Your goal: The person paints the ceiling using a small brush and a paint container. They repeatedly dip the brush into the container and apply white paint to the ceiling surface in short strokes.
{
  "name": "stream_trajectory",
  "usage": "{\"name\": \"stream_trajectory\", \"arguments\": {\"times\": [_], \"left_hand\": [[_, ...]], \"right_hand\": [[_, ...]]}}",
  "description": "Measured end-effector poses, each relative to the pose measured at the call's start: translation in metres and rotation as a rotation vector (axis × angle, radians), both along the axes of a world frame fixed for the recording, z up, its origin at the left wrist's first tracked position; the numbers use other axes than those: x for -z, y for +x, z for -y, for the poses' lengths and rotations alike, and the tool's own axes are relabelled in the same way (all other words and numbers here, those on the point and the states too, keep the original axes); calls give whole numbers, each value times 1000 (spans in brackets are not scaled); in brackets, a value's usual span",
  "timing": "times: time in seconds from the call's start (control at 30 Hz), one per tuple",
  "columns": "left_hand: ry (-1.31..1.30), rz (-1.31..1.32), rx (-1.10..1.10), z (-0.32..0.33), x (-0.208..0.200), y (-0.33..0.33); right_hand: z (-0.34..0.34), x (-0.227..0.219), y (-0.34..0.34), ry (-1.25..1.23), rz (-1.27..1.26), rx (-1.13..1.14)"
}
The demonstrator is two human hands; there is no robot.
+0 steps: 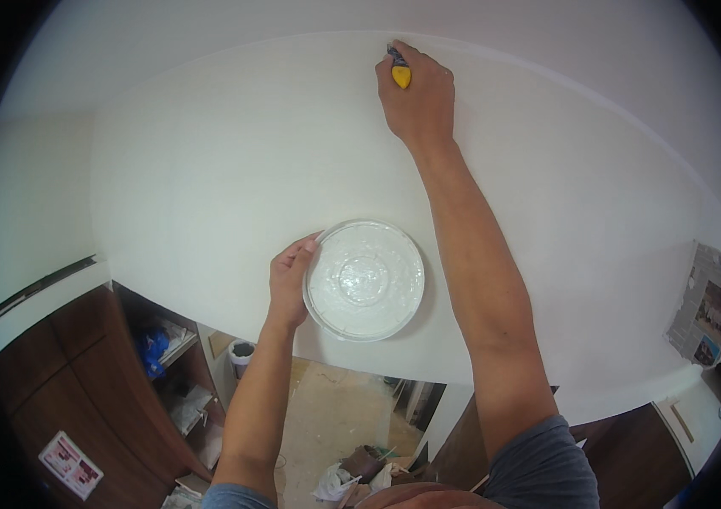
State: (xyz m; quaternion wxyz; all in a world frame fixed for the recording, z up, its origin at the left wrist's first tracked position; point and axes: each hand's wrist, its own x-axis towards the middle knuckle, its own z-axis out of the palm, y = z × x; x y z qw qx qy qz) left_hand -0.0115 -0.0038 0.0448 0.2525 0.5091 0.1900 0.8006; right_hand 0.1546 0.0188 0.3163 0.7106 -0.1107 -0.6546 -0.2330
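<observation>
My left hand (292,284) grips the left rim of a round, pale plastic lid (364,310), its thumb and fingers closed on the edge. Glossy white wet-looking material is smeared over the inner face of the lid. High above it, my right arm is stretched out, and my right hand (418,93) is wrapped round a tool with a yellow and dark handle (401,76). The tool's working end is hidden by the fingers. That hand is close to the seam at the upper edge of a large white surface (233,170).
Brown wooden cupboards (72,365) stand at the lower left, beside open shelves holding a blue bag (153,349). Newspaper (712,310) covers something at the right. Below are a white bucket (241,352), a tan floor (318,416) and bags (335,483) with assorted items.
</observation>
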Motion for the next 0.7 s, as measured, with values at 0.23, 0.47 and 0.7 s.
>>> {"name": "stream_trajectory", "arguments": {"times": [0.23, 0.47, 0.7], "left_hand": [[-8, 14, 15, 6, -3, 2], [-21, 7, -3, 6, -3, 1], [1, -2, 5, 4, -2, 0]], "right_hand": [[-18, 13, 20, 32, -44, 73], [-25, 16, 42, 93, -158, 40], [-24, 19, 53, 139, -229, 27]]}}
